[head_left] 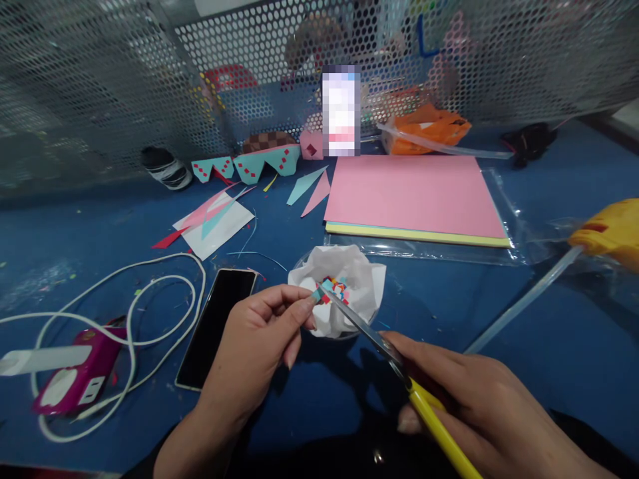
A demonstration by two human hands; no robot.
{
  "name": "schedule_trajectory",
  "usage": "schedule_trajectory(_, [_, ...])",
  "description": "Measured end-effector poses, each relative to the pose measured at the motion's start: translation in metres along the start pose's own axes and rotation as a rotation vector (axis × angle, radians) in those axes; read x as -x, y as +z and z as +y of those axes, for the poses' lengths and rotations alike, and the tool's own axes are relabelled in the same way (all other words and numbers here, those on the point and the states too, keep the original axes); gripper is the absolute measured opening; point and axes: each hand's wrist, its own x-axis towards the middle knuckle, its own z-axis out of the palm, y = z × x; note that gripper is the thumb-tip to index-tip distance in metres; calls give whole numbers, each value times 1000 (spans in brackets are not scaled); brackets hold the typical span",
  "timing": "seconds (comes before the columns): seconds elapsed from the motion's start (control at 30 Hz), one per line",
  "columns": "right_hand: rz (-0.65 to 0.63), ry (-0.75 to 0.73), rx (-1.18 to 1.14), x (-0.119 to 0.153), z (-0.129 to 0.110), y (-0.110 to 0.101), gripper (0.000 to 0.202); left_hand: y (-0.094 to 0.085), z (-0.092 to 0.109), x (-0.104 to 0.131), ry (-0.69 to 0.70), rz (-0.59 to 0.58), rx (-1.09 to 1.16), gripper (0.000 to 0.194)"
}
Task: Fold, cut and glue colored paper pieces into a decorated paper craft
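My left hand (272,326) pinches a small strip of blue-green paper (318,293) between thumb and fingertips. In my right hand (464,392) is a pair of scissors (364,326) with yellow handles, its blade tips at the strip's end. Beneath the tips stands a bowl lined with crumpled white paper (367,283). Small cut bits of coloured paper (339,288) in red, blue, orange and pink lie inside it. Part of the scissor handles is hidden by my right fingers.
A phone (217,326), a white cable (132,319) and a magenta power bank (80,369) lie left. Behind are paper scraps (214,223), notched blue cutouts (267,163) and a pink paper stack (409,189). A yellow object (609,233) is right; perforated metal (239,60) borders the back.
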Motion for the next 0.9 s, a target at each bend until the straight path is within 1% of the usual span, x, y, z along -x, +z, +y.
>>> schedule_trajectory(0.23, [-4,21,-17,1,0,0,34,-2,-2,-1,-4,-3,-7,16])
schedule_trajectory(0.33, [-36,54,-60,0,-3,-2,28,-1,0,-1,-9,3,8,16])
schedule_trajectory(0.4, [-30,81,-69,0,-4,-3,26,-1,1,-1,-9,15,22,17])
schedule_trajectory(0.43, [-15,87,-66,0,-5,-3,29,0,2,0,-8,24,31,18])
schedule_trajectory(0.5, [17,103,-49,0,-5,-2,43,1,3,1,-7,43,47,21])
schedule_trajectory(0.57, [11,129,-36,0,-5,0,57,1,4,1,-6,60,64,21])
schedule_trajectory(0.6, [2,141,-29,0,-5,1,61,1,4,1,-7,65,71,21])
schedule_trajectory(0.67, [-15,147,-17,0,-5,2,61,1,3,1,-8,64,75,21])
schedule_trajectory(0.8, [-57,91,-14,0,-5,1,59,1,0,1,-4,32,39,19])
schedule_trajectory(0.9, [-49,50,23,1,-3,0,52,1,-2,1,-8,14,15,18])
